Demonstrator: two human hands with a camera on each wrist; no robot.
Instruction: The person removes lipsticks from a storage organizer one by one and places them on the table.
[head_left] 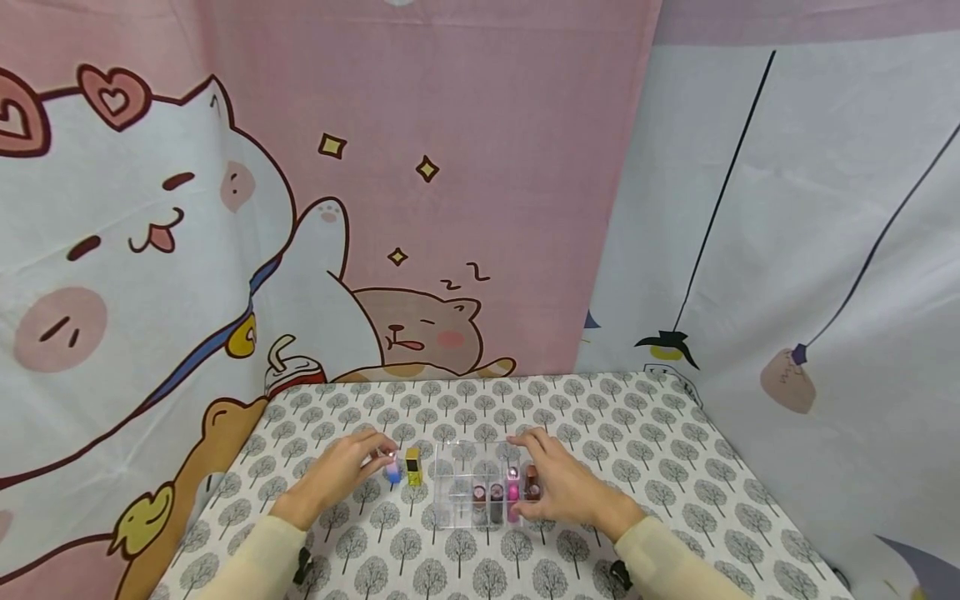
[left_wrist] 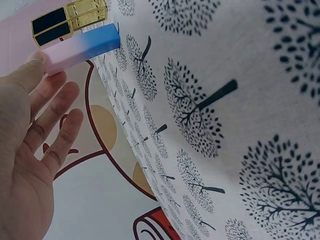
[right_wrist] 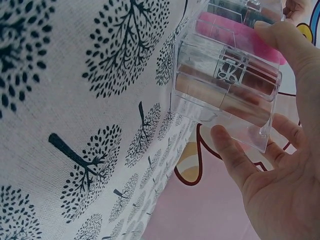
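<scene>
My left hand (head_left: 347, 468) pinches the upper, pale pink end of a lipstick tube (left_wrist: 82, 49) that fades to blue at its lower end. The tube is upright; whether its base touches the cloth I cannot tell. Just right of it, a gold and black lipstick (head_left: 413, 467) stands on the table. A clear plastic organizer (head_left: 454, 468) sits before me, holding several lipstick tubes in its right part, among them a bright pink tube (right_wrist: 237, 36). My right hand (head_left: 564, 485) grips the organizer's right end, thumb at the near side and fingers at the far side.
A table (head_left: 397, 575) covered with a tree-print cloth bears everything. Behind it hangs a pink curtain (head_left: 510, 183) with cartoon animals, and a pale curtain (head_left: 847, 275) hangs on the right. The organizer's left compartments hold no tubes.
</scene>
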